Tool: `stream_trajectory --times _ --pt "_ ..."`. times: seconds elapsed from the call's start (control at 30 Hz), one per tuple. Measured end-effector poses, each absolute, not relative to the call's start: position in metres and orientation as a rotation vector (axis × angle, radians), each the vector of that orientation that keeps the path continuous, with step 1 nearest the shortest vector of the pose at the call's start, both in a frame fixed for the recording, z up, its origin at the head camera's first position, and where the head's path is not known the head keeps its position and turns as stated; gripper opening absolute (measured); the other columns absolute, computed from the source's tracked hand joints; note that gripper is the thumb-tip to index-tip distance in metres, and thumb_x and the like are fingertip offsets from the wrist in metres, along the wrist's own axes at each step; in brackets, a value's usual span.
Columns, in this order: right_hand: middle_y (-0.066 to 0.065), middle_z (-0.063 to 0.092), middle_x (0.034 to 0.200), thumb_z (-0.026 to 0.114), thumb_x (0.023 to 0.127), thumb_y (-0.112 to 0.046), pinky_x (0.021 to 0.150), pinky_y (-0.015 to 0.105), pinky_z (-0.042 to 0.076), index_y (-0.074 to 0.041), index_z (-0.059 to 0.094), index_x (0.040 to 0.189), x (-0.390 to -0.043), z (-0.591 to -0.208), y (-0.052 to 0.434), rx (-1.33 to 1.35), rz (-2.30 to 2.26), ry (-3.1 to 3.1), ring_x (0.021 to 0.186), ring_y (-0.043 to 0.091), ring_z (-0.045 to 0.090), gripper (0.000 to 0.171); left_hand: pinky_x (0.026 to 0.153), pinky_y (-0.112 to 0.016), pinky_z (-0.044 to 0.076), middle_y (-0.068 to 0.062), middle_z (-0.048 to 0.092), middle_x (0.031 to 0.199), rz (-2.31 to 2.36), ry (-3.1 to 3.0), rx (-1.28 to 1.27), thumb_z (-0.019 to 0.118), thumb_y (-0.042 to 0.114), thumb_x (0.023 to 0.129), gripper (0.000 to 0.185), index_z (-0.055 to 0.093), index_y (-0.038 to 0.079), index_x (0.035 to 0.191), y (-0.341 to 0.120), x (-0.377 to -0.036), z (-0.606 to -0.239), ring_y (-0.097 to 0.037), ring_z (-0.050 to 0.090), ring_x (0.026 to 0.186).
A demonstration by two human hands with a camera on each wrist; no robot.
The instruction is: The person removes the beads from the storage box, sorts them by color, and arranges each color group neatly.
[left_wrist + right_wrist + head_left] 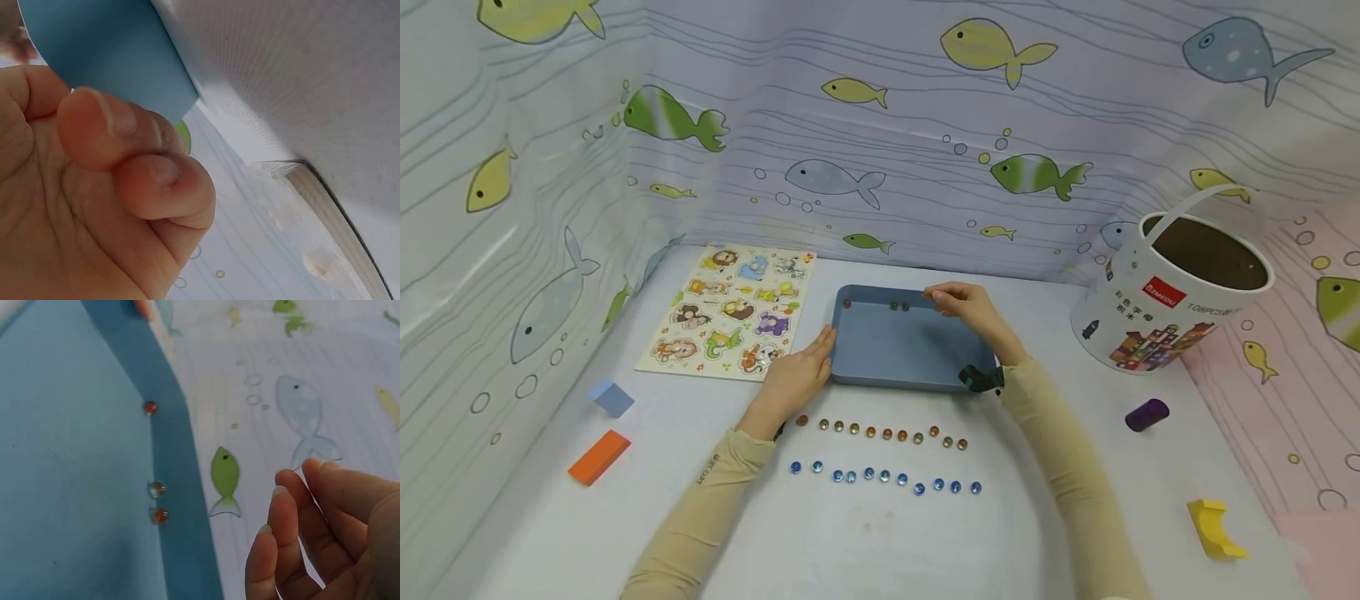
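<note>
Here the blue tray (895,346) lies between left hand (797,379) and right hand (970,308).

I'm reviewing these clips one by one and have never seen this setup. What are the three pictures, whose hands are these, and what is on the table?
No machine here: a person works with bare hands and wears three cameras. The wide picture comes from the head; the two close-ups come from the wrists.

The left hand rests against the left edge of a blue tray. The right hand is at the tray's far rim, apparently touching it; its wrist view shows loosely curled fingers holding nothing.

Three beads lie inside the tray. In front of it are a row of amber beads and a row of blue beads. Around lie an animal puzzle board, a white bucket and scattered blocks such as the orange block.
</note>
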State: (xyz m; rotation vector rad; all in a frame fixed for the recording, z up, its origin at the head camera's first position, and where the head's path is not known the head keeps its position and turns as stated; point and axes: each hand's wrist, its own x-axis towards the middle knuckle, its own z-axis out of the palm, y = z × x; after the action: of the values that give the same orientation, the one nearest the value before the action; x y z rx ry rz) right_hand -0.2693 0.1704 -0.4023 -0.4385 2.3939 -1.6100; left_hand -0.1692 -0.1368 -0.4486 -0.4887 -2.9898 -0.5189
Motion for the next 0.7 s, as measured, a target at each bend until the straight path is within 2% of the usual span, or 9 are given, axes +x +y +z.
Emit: stream_trajectory --times 0.23,0.47,0.7 --pt "0.017 0.060 0.134 0.054 0.100 -0.023 0.100 0.043 0.049 -0.004 0.063 0.127 -0.297 -0.427 0.148 -0.363 -1.577 2.410 0.120 0.034 0.058 0.034 0.040 -0.026 0.035 -0.008 0.038 0.153 -0.517 -2.993 -0.486 0.045 0.021 0.100 0.051 0.037 0.006 0.148 -0.136 -0.169 -0.449 -0.013 0.043 0.043" --pt "0.014 0.063 0.131 0.052 0.100 -0.012 0.086 0.035 0.051 -0.007 0.065 0.126 -0.309 -0.448 0.135 -0.291 -1.483 2.509 0.118 0.030 0.060 0.030 0.040 -0.026 0.035 -0.007 0.037 0.154 -0.521 -3.017 -0.477 0.044 0.021 0.101 0.051 0.036 0.007 0.149 -0.137 -0.167 -0.447 -0.013 0.040 0.041" --pt "0.012 0.066 0.126 0.059 0.096 -0.012 0.100 0.041 0.048 -0.008 0.068 0.121 -0.312 -0.462 0.129 -0.318 -1.266 2.617 0.119 0.028 0.059 0.026 0.038 -0.025 0.032 -0.007 0.037 0.154 -0.514 -3.009 -0.482 0.045 0.021 0.101 0.050 0.036 0.007 0.149 -0.136 -0.168 -0.446 -0.012 0.035 0.039"
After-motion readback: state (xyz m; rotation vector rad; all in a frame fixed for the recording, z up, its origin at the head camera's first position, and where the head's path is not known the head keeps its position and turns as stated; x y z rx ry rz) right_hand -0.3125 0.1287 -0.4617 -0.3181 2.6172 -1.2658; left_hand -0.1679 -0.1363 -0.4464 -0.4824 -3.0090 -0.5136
